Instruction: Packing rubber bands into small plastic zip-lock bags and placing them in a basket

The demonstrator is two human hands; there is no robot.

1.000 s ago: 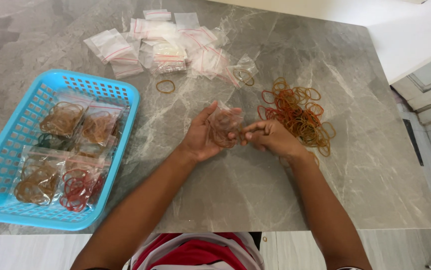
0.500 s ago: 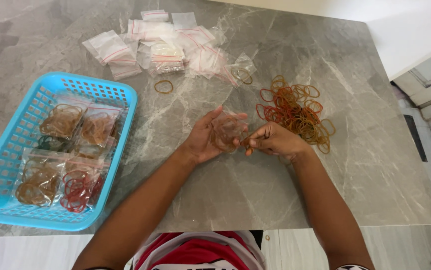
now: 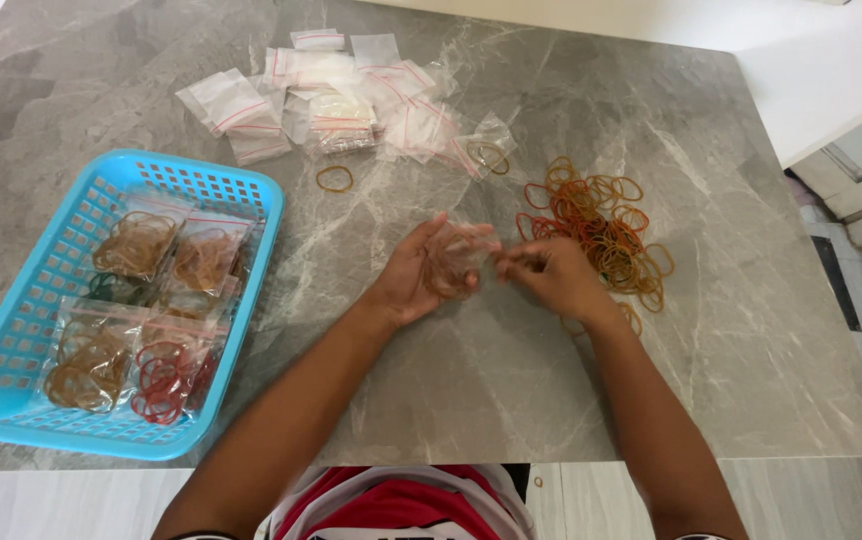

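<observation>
The left hand (image 3: 416, 275) cupped a small clear bag (image 3: 456, 258) above the grey table (image 3: 471, 390), fingers curled round it; the right hand (image 3: 549, 275) pinched the bag's edge with pressed fingertips; beyond lay loose rubber bands (image 3: 601, 230); left, a blue basket (image 3: 21, 400) held filled bags; farthest, empty bags (image 3: 341, 90).

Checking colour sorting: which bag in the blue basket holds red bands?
The filled bag at the blue basket's near right corner; its bands are red, while the other bags' bands look tan or brown.
</observation>
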